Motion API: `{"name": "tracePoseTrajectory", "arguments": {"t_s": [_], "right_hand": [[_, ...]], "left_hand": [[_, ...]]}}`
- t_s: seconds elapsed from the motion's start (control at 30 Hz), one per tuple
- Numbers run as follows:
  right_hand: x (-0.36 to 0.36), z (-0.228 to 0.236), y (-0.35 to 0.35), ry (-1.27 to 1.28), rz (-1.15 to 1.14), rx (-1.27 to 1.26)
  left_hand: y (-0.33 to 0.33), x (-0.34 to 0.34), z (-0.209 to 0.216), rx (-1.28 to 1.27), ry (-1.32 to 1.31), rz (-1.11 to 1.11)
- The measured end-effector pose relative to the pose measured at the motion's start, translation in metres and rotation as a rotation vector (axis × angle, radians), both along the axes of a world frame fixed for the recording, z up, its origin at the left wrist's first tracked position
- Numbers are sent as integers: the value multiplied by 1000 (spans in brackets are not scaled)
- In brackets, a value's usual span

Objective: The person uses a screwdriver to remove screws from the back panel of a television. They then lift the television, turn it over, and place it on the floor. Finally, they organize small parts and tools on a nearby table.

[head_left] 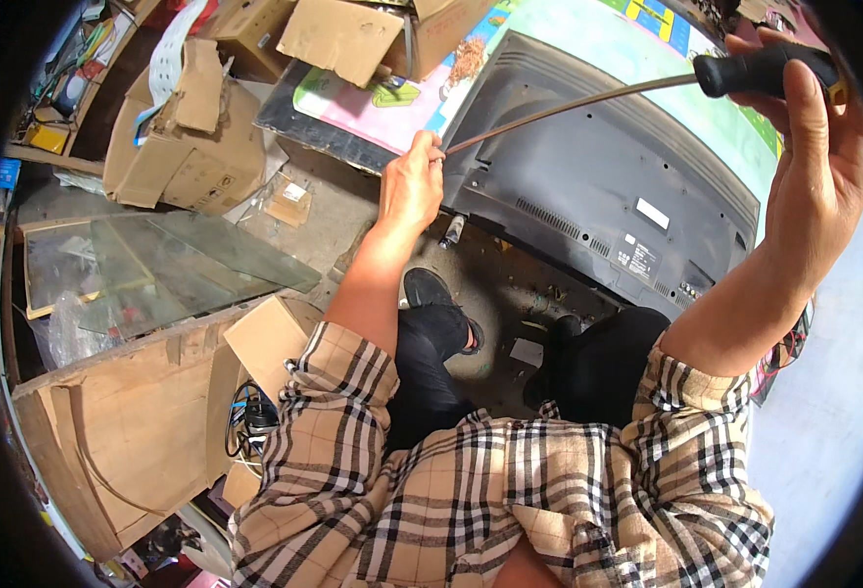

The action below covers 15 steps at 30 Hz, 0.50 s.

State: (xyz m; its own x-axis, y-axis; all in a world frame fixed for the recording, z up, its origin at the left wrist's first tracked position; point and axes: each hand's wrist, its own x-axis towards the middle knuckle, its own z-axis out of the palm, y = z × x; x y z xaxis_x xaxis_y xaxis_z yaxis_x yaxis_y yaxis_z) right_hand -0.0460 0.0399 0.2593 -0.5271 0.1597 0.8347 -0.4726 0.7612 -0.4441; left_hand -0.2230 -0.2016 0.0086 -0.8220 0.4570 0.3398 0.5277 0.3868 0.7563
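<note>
A long screwdriver (588,106) with a thin metal shaft and a black handle stretches between my two hands. My right hand (818,167), raised at the upper right, grips the handle. At the other end, the closed fingers of my left hand (414,181) pinch the shaft near its tip. Beneath the shaft lies a dark grey flat-screen television (588,167), its back facing up. Vent slots, screw holes and a white label show on its dusty back cover. My left hand is just past its left edge; what the fingers hide of the tip cannot be seen.
The television rests on a table with a colourful printed cover (569,24). Cardboard boxes (191,147) stand at the upper left, and glass sheets (157,265) lie below them. A wooden cabinet panel (147,421) is at my left. Coiled copper wire (468,61) sits beyond the television.
</note>
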Motion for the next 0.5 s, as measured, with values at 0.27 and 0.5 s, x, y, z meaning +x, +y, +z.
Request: {"name": "tracePoseTrajectory", "arguments": {"t_s": [0.27,0.5], "right_hand": [[-1,-7,-3,-29,66,8],[-2,-8,-7,-33,68,-2]], "left_hand": [[5,5,10,-129,135,-16],[4,4,9,-167,103,-18]]}}
